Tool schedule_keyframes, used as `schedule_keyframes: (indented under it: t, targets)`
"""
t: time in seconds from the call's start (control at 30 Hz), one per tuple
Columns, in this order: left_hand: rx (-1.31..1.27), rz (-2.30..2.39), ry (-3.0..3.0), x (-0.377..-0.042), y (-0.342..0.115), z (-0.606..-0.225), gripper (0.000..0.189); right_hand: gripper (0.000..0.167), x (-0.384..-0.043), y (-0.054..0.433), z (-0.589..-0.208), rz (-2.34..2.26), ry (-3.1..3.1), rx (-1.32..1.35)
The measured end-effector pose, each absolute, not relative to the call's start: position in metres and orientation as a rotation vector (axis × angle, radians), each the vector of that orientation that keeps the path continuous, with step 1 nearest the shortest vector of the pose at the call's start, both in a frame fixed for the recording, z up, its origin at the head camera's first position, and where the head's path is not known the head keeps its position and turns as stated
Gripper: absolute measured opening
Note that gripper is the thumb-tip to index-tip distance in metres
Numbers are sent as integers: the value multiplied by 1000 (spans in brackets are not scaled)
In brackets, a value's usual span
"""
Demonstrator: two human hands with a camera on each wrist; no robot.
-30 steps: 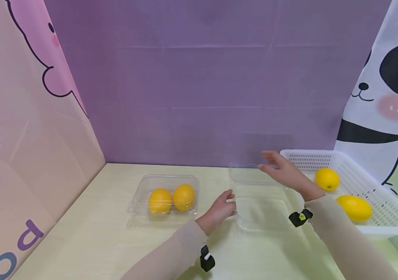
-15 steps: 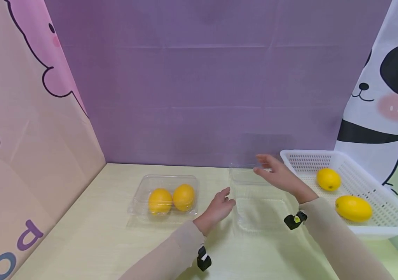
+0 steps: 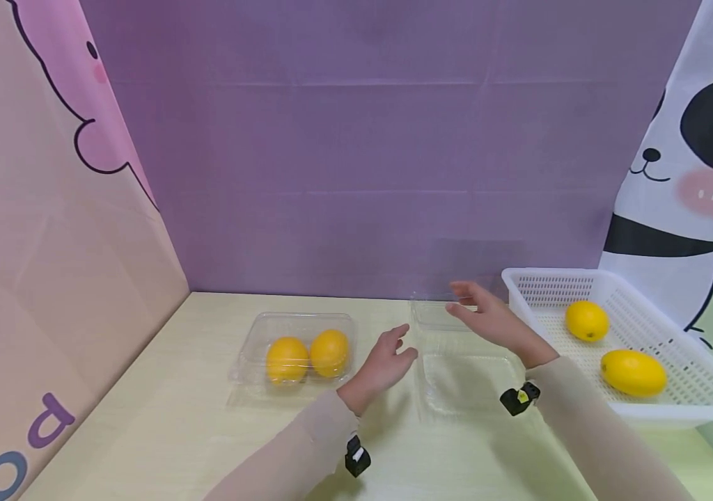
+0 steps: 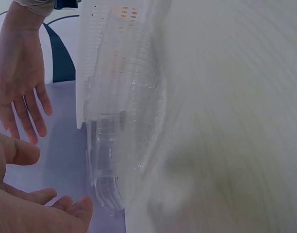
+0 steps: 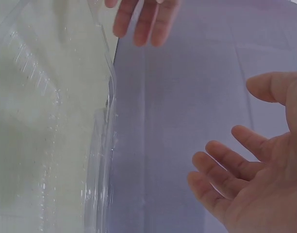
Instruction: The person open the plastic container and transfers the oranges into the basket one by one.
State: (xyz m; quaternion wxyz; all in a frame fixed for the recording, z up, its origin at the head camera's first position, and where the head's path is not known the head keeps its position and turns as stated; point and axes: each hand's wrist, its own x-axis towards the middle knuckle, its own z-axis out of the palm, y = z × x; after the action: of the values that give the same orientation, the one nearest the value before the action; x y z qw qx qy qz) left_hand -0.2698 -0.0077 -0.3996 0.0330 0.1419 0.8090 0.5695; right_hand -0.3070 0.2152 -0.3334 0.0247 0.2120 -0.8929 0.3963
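Purple cloth backdrop [image 3: 344, 153] is seen across the head view, behind a pale wood-grain table [image 3: 162, 417]. Right of centre, a clear, rectangular plastic container [image 3: 472, 383] is placed, its lid apparently folded back. Left hand [image 3: 380, 367] is held just beside its left edge, right hand [image 3: 497, 321] over its back portion; on both, fingers are relaxed and parted, nothing gripped. Left of centre, two round orange fruits [image 3: 286, 360] are enclosed in a second clear plastic container [image 3: 306, 322]; far right, two yellow lemon-shaped fruits [image 3: 633, 372] are held in a white perforated plastic basket [image 3: 557, 273].

Judgement: walls look thin; rim is best taken with light, matched pressure from both sides. Transparent edges should be located by their glints before contact.
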Motion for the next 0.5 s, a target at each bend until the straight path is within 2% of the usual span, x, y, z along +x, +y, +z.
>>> schedule_keyframes:
  t: [0.5]
  targets:
    - [417, 1763, 2544, -274, -26, -385, 56, 56, -310, 198, -340, 1289, -2740, 638]
